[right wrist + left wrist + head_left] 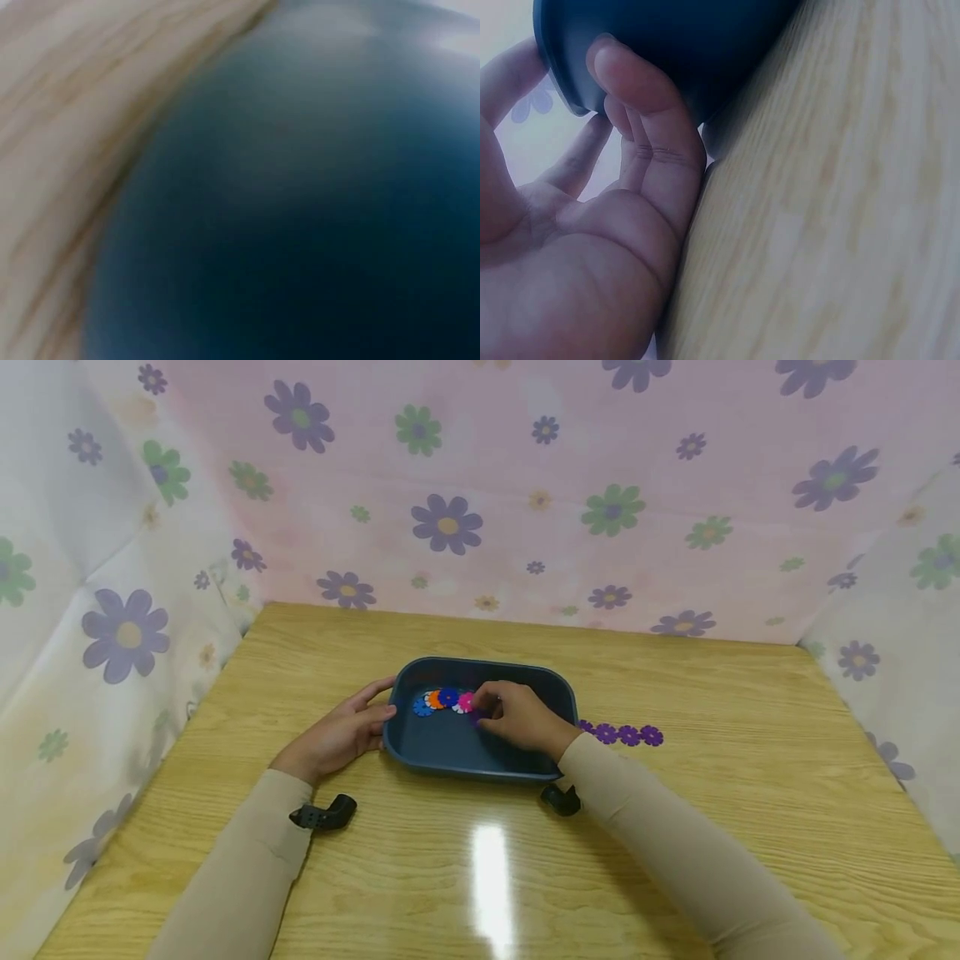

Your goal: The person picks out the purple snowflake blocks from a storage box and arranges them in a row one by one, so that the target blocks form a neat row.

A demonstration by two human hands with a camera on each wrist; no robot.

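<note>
Reaching into dark blue tray (442,747)

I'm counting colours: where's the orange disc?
In the head view, the orange disc lies in the tray, left of centre, beside the dark blue disc.

The tub (438,747) is smooth plastic with a soft shine. The discs (652,736) look like plastic too, but they are too small to be sure. The table (405,877) has wood grain and a glossy top with a bright white shine. The walls (510,468) are creased cloth. The sleeves (660,827) are plain, matt cloth.
</note>
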